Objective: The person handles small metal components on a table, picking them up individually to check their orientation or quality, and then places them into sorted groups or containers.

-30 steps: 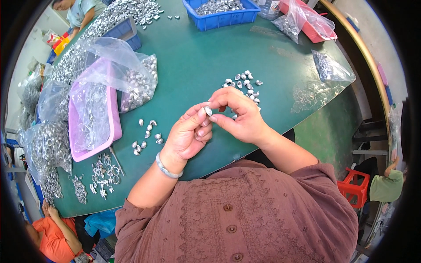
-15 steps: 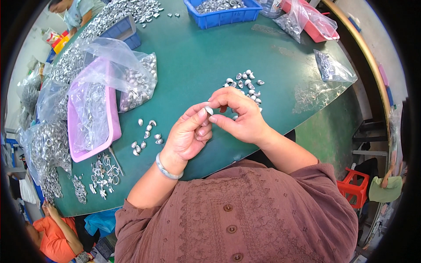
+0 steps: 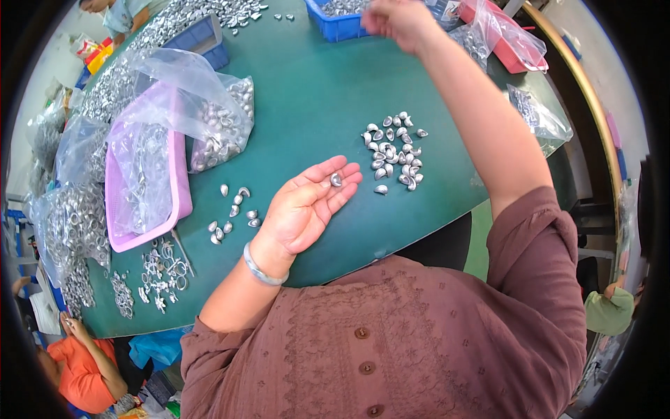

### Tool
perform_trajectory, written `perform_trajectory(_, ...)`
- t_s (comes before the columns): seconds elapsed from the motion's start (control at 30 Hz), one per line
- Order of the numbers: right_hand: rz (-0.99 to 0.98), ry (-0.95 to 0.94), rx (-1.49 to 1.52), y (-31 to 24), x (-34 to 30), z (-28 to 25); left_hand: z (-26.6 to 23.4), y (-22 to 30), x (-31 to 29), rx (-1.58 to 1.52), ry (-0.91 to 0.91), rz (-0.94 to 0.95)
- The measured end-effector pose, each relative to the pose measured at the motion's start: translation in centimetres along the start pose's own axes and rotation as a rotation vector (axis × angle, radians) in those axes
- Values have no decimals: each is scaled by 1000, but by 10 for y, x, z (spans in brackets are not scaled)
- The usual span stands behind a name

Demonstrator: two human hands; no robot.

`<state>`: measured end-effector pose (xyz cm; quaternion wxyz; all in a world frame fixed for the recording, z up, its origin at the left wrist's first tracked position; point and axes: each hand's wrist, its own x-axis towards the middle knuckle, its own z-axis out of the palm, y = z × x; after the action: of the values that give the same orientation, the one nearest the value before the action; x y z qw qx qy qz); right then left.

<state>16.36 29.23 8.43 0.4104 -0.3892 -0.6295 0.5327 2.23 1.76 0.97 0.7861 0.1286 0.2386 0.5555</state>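
Palm up over the near middle of the table, my left hand [image 3: 305,209] holds one small silver shell-shaped metal piece [image 3: 336,179] on its fingers, with the thumb beside it. My right hand [image 3: 401,24] is stretched far forward at the right end of a blue bin [image 3: 335,29] of silver pieces. Its fingers are smeared by motion, so what they hold, if anything, does not show. Right of my left hand lies a cluster of similar silver pieces [image 3: 391,155]. A smaller scattered group [image 3: 235,200] lies to its left.
A pink basket [image 3: 183,192] with a clear bag inside stands left, beside a bag of silver pieces [image 3: 227,129]. Rings and small parts [image 3: 164,272] lie near the front left edge. A red basket [image 3: 506,45] stands far right. Two people work on the left side.
My right hand has left the left hand and swung forward to the blue bin. My left hand has opened out flatter, a silver piece on its fingers. The cluster on the right is now uncovered.
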Motion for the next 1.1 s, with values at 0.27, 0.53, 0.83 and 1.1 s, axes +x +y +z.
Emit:
perform_trajectory(0.27, -112, -201, -331, -1, -50, 31, 1, 11, -7, -29, -25, 25)
perform_trajectory(0.53, -522, -401, -391, 9, -194, 52, 5, 5, -5, 12, -69, 89)
perform_trajectory(0.83, -403, -344, -287, 22, -214, 58, -4, 0, -5, 40, 27, 34)
perform_trajectory(1.1, -477, -216, -290, 26, -218, 68, -3, -3, -6, 82, 30, 51)
